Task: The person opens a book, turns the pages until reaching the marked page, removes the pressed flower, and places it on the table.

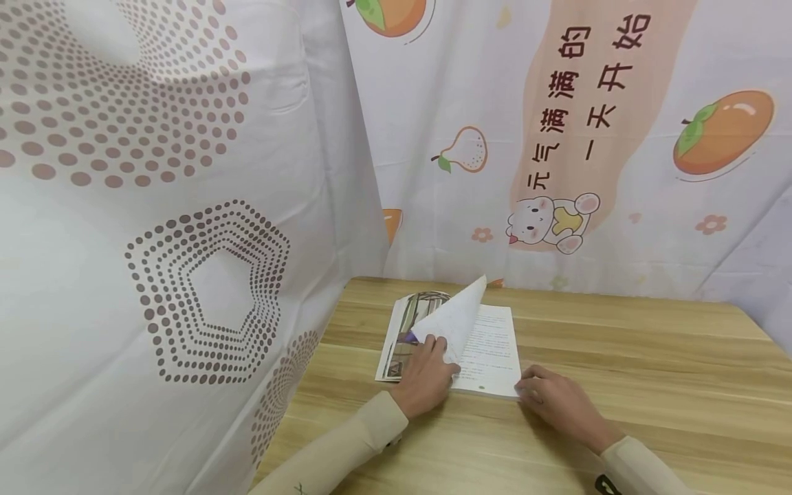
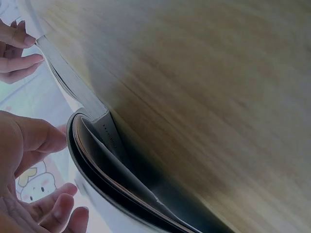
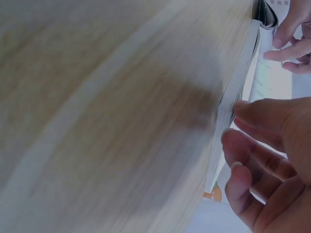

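Note:
An open book (image 1: 491,350) lies on the wooden table. Its right page carries printed text; a picture page (image 1: 417,309) shows on the left. A white leaf (image 1: 454,316) stands raised and bent over the middle. My left hand (image 1: 425,377) rests against this leaf near the book's lower middle, fingers extended and spread; in the left wrist view the pages curl up beside its thumb (image 2: 41,136). My right hand (image 1: 557,404) is at the lower right corner, where thumb and finger pinch the edge of the pages (image 3: 233,97). Its other fingers curl loosely.
The wooden table (image 1: 619,364) extends to the right of the book and toward me. A white curtain with fruit prints (image 1: 458,206) hangs behind the table, and a dotted-pattern curtain (image 1: 322,206) hangs along the left side.

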The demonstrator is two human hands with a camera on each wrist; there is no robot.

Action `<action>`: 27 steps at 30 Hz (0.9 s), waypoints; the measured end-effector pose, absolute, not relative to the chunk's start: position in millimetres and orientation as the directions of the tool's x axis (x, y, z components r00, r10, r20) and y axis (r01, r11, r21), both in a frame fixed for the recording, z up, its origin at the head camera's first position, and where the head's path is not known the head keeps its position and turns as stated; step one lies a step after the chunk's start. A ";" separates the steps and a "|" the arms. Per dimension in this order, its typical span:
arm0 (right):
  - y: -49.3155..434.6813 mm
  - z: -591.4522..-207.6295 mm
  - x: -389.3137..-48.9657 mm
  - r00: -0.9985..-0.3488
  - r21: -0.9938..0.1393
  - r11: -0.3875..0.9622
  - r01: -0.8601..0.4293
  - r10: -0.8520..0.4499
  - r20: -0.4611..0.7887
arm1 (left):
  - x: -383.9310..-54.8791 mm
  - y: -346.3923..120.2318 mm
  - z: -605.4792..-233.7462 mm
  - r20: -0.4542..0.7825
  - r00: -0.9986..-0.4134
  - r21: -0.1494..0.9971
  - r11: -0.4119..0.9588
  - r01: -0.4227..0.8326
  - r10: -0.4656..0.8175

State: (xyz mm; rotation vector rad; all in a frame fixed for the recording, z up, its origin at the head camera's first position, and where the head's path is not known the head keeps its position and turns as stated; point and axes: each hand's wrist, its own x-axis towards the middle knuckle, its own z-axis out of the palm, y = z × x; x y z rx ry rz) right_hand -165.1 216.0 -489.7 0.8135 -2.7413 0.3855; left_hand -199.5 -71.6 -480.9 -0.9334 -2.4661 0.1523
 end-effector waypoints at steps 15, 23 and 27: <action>214.4 -491.3 -166.5 -0.751 -0.107 0.788 -0.607 -0.524 0.402 | -197.8 -73.8 -483.3 0.400 -0.623 -0.253 0.734 0.630 0.672; 214.1 -491.9 -169.0 -0.706 -0.086 0.775 -0.627 -0.517 0.484 | -199.5 -70.0 -486.0 0.301 -0.646 -0.263 0.713 0.650 0.701; 214.5 -489.7 -169.2 -0.712 -0.093 0.781 -0.617 -0.504 0.488 | -198.4 -68.4 -483.9 0.247 -0.670 -0.297 0.713 0.635 0.700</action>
